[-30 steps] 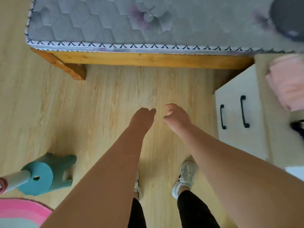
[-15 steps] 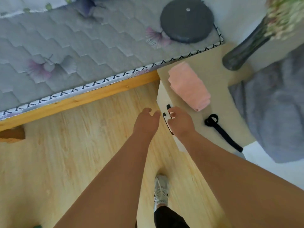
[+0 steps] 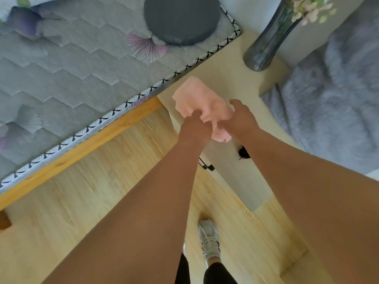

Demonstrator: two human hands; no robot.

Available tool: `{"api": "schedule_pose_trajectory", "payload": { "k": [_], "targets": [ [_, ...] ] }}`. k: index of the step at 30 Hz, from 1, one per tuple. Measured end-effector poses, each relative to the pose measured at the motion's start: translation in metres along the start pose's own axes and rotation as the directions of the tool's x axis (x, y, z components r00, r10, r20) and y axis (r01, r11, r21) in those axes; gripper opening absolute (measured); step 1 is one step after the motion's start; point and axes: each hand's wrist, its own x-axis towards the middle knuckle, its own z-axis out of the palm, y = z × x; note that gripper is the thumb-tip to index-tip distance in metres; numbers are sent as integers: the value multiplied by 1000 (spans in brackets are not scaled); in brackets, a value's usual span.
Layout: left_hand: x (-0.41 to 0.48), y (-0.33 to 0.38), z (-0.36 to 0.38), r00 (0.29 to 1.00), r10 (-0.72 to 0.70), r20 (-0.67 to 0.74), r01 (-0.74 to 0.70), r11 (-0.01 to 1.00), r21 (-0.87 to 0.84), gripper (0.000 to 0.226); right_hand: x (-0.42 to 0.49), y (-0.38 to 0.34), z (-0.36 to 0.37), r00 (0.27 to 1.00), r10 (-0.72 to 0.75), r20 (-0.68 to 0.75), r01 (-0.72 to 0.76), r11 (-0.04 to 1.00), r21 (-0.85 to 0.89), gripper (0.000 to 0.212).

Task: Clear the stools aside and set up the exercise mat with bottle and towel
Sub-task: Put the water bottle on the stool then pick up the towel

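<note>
A folded pink towel (image 3: 202, 99) lies on top of a cream bedside cabinet (image 3: 235, 78). My left hand (image 3: 194, 128) grips the towel's near left edge, fingers curled into the cloth. My right hand (image 3: 240, 117) closes on its right side, thumb over the top. The towel's near end sticks out between the two hands. No stools, mat or bottle are in view.
A bed with a grey quilted mattress (image 3: 71, 74) and wooden frame (image 3: 86, 146) fills the left. A dark round cushion (image 3: 181, 19) lies on it. A dark vase (image 3: 266, 42), a grey fluffy throw (image 3: 338, 103) and a black strap (image 3: 243, 153) are on or beside the cabinet.
I turned right and stepped toward the cabinet. Both hands went from empty in front of the drawers onto the pink towel and closed on it.
</note>
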Motion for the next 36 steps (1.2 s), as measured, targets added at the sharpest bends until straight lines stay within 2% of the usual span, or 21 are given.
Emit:
{"api": "schedule_pose_trajectory", "payload": {
  "k": [4, 6, 10, 13, 16, 17, 19, 21, 23, 25, 27, 30, 31, 33, 36],
  "targets": [
    [10, -9, -1, 1000, -6, 18, 6, 999, -47, 43, 6, -6, 7, 990, 11, 141, -23, 997, 80, 61],
    [8, -16, -2, 1000, 4, 11, -3, 996, -85, 40, 4, -5, 12, 988, 26, 155, -44, 993, 111, 64],
    [4, -24, -3, 999, -32, -12, 29, 984, -176, 38, -4, -4, 22, 983, 64, 173, -101, 972, 211, 49],
    [-8, -27, -6, 993, -102, -63, 80, 952, -294, 53, -13, -9, 26, 970, 74, 232, -146, 939, 310, 39],
    [-23, -42, -10, 974, -204, -103, 148, 907, -393, 70, -28, -13, 29, 931, 39, 363, -166, 931, 324, 30],
    [-30, -50, -13, 953, -288, -98, 211, 859, -466, 70, -34, -14, 31, 907, 22, 421, -160, 941, 297, 34],
    [-46, -68, -19, 908, -418, -10, 305, 679, -668, 63, -43, -15, 37, 851, 3, 525, -142, 964, 225, 47],
    [-64, -87, -24, 894, -447, 39, 299, 530, -794, 54, -53, -18, 45, 802, -15, 597, -107, 980, 168, 55],
    [-88, -112, -27, 865, -502, 18, 278, 450, -848, 64, -71, -28, 61, 766, -29, 642, -1, 999, 46, 60],
    [-102, -128, -27, 816, -574, -68, 306, 528, -792, 83, -83, -36, 72, 771, -23, 636, 120, 987, -110, 67],
    [-126, -152, -29, 767, -608, -207, 368, 680, -634, 96, -103, -45, 91, 743, -23, 669, 242, 941, -237, 72],
    [-162, -195, -34, 775, -497, -390, 410, 865, -288, 103, -135, -59, 124, 670, -25, 742, 391, 862, -324, 73],
    [-173, -208, -37, 799, -440, -411, 406, 898, -172, 101, -146, -63, 136, 643, -18, 765, 439, 827, -350, 72],
    [-193, -231, -42, 851, -376, -366, 408, 913, 11, 95, -165, -70, 158, 607, -13, 795, 522, 761, -386, 72],
    [-235, -279, -51, 865, -414, -284, 466, 873, 145, 96, -208, -82, 203, 547, -19, 837, 626, 672, -394, 75]
  ]
}}
